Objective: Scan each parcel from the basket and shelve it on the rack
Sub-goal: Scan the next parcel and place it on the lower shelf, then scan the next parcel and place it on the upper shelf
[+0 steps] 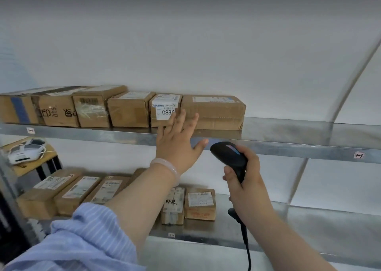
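A row of brown cardboard parcels stands on the upper shelf (pixel 288 134) of the metal rack. My left hand (pixel 177 145) is open with fingers spread, its fingertips in front of the small parcel labelled 0836 (pixel 162 108) and the wide parcel (pixel 214 110) at the row's right end. It holds nothing. My right hand (pixel 245 180) grips a black barcode scanner (pixel 228 155) just below the upper shelf edge, its cable (pixel 246 242) hanging down. The basket is not in view.
More labelled parcels (pixel 200 204) lie on the lower shelf (pixel 309 221). A white device (pixel 24 152) rests on a wooden stool at far left. The upper shelf is bare to the right of the wide parcel. A rack upright (pixel 305 167) rises at right.
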A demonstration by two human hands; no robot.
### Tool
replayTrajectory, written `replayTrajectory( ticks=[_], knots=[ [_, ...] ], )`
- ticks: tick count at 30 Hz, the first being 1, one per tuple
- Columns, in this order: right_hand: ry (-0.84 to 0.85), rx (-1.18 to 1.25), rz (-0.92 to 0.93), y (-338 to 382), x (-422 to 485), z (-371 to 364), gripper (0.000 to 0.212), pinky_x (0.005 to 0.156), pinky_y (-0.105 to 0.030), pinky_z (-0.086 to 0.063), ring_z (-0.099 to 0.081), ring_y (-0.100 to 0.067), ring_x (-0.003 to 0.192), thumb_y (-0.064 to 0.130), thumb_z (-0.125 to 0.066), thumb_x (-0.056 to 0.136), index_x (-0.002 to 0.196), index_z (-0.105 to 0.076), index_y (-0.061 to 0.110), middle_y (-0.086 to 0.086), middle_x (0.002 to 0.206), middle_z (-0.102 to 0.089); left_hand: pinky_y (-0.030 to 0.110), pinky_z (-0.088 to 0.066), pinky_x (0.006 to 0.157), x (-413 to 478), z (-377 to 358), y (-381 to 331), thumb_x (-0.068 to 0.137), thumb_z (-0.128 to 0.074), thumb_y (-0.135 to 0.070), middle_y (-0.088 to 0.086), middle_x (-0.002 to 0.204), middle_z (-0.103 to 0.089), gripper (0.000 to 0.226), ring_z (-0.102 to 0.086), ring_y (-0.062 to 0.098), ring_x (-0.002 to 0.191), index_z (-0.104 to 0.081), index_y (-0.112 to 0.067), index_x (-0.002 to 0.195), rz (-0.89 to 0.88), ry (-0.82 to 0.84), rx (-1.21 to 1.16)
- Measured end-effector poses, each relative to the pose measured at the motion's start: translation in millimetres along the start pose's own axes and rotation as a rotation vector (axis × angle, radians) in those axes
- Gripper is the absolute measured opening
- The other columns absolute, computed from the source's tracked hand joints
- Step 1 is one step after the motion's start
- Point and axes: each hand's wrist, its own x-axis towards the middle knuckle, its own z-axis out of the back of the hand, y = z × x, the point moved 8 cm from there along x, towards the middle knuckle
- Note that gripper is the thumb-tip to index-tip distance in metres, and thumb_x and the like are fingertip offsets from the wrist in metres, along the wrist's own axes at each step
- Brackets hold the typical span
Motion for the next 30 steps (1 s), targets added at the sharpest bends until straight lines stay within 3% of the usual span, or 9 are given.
replayTrajectory(
  ticks=[3,6,8,10,12,14,22,25,30],
  knots=[
    [0.095,0.044,-0.018,-13,-24,-33,0.056,0.078,-0.034,-0.055,-0.061,-0.004,0.101,0.029,-0.055,0.096,0.118,-0.027,0.072,0.016,0.121,-0.057,0.044,0.013,0.117,-54,-7,48,0.09,-0.019,-0.075,-0.01,0.166,0.009,0.071,0.014,0.014,0.151,0.003,-0.049,0.153,0.182,0.074,-0.017],
    [0.205,0.092,-0.049,-20,-48,-77,0.059,0.066,-0.013,-0.047,-0.061,0.003,0.091,0.026,-0.058,0.097,0.115,-0.029,0.074,0.022,0.115,-0.057,0.051,0.004,0.122,-116,-13,100,0.091,-0.018,-0.075,-0.01,0.166,0.012,0.072,0.014,0.016,0.152,0.005,-0.047,0.154,0.359,0.186,0.011],
    [0.274,0.123,-0.044,-15,-64,-107,0.059,0.065,-0.006,-0.045,-0.059,0.008,0.09,0.026,-0.057,0.097,0.113,-0.029,0.075,0.033,0.109,-0.056,0.053,-0.002,0.122,-154,-3,133,0.087,-0.011,-0.078,-0.007,0.166,0.007,0.077,0.007,0.018,0.153,0.002,-0.045,0.155,0.451,0.208,0.062],
    [0.34,0.136,-0.036,-6,-80,-137,0.058,0.067,-0.009,-0.046,-0.059,0.006,0.086,0.029,-0.057,0.097,0.113,-0.028,0.076,0.034,0.108,-0.055,0.053,-0.005,0.12,-188,13,163,0.09,-0.018,-0.075,-0.004,0.167,0.0,0.075,0.0,0.02,0.153,-0.004,-0.043,0.156,0.54,0.19,0.088],
    [0.398,0.152,-0.044,5,-95,-166,0.059,0.068,-0.028,-0.055,-0.059,0.003,0.082,0.028,-0.058,0.097,0.112,-0.028,0.077,0.029,0.108,-0.055,0.052,-0.008,0.121,-220,31,188,0.093,-0.026,-0.071,-0.002,0.167,-0.006,0.072,-0.003,0.02,0.153,-0.01,-0.041,0.156,0.613,0.158,0.091],
    [0.468,0.164,-0.041,20,-112,-197,0.059,0.069,-0.037,-0.058,-0.06,0.001,0.083,0.026,-0.058,0.097,0.112,-0.029,0.075,0.025,0.107,-0.056,0.053,-0.01,0.12,-253,47,210,0.094,-0.03,-0.069,-0.002,0.166,-0.009,0.07,-0.005,0.02,0.153,-0.013,-0.041,0.156,0.665,0.137,0.088],
    [0.696,0.238,0.018,110,-191,-323,0.057,0.079,-0.034,-0.053,-0.061,-0.008,0.098,0.025,-0.053,0.1,0.114,-0.028,0.075,0.018,0.118,-0.055,0.053,-0.014,0.121,-382,119,317,0.094,-0.028,-0.07,-0.001,0.166,-0.013,0.07,-0.011,0.02,0.152,-0.011,-0.043,0.156,0.87,0.173,0.173],
    [0.749,0.258,0.016,142,-227,-375,0.056,0.074,-0.025,-0.048,-0.061,-0.005,0.094,0.024,-0.054,0.1,0.114,-0.03,0.073,0.015,0.111,-0.057,0.052,-0.01,0.121,-427,149,361,0.093,-0.03,-0.071,-0.003,0.165,-0.014,0.069,-0.01,0.019,0.152,-0.01,-0.046,0.155,0.931,0.169,0.155],
    [0.822,0.255,0.009,180,-284,-452,0.053,0.067,-0.02,-0.043,-0.06,0.0,0.085,0.026,-0.054,0.099,0.115,-0.031,0.071,0.019,0.108,-0.059,0.05,-0.014,0.122,-500,187,425,0.093,-0.03,-0.071,-0.003,0.166,-0.013,0.07,-0.011,0.019,0.152,-0.009,-0.046,0.155,1.022,0.193,0.173]
  ],
)
